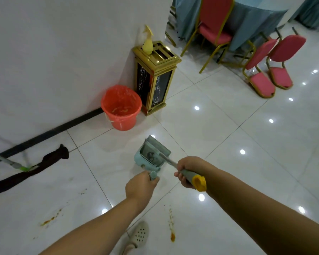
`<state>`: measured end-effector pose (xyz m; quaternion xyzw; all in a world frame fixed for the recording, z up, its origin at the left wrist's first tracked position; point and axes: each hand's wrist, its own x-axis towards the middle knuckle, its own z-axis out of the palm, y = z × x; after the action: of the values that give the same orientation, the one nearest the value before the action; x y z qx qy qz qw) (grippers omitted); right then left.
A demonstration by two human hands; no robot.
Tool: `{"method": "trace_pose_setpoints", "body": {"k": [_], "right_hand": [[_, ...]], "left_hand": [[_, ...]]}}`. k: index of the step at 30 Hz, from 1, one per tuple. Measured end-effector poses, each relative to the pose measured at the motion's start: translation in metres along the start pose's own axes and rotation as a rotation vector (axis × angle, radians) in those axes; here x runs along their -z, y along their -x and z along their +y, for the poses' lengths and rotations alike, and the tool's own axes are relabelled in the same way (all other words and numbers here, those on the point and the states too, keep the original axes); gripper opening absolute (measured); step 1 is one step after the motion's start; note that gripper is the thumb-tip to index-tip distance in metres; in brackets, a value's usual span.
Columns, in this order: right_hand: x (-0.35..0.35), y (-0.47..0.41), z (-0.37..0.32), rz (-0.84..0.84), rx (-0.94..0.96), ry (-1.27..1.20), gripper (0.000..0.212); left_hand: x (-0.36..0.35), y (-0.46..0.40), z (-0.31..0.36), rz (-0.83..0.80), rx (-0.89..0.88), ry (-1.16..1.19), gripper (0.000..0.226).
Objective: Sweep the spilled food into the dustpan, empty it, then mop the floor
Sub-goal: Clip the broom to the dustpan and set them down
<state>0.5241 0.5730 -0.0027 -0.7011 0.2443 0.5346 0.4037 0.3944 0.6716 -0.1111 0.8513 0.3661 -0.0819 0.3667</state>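
My left hand (140,186) grips the handle of a light blue dustpan (149,159), held above the white tiled floor. My right hand (187,171) grips the grey and yellow handle of a broom (193,178), whose grey head sits inside the dustpan. A red bucket (121,107) lined with a plastic bag stands by the wall beyond the dustpan, with orange food scraps at its bottom. Orange stains mark the floor (171,227) near my feet, and a second food smear (50,220) lies to the left. A mop (26,168) with a dark cloth lies on the floor at left.
A gold and black bin (155,78) stands next to the bucket with a yellow spray bottle (147,43) on top. Red chairs (271,67) and a table with a blue cloth (250,21) fill the upper right. My white shoe (139,235) shows below.
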Motion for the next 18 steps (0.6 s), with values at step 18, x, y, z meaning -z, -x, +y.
{"method": "trace_pose_setpoints", "body": {"k": [18], "right_hand": [[0.011,-0.013,0.009,-0.02,-0.216,0.145,0.019]], "left_hand": [[-0.071,0.002,0.018,-0.18,0.111,0.007,0.036]]}}
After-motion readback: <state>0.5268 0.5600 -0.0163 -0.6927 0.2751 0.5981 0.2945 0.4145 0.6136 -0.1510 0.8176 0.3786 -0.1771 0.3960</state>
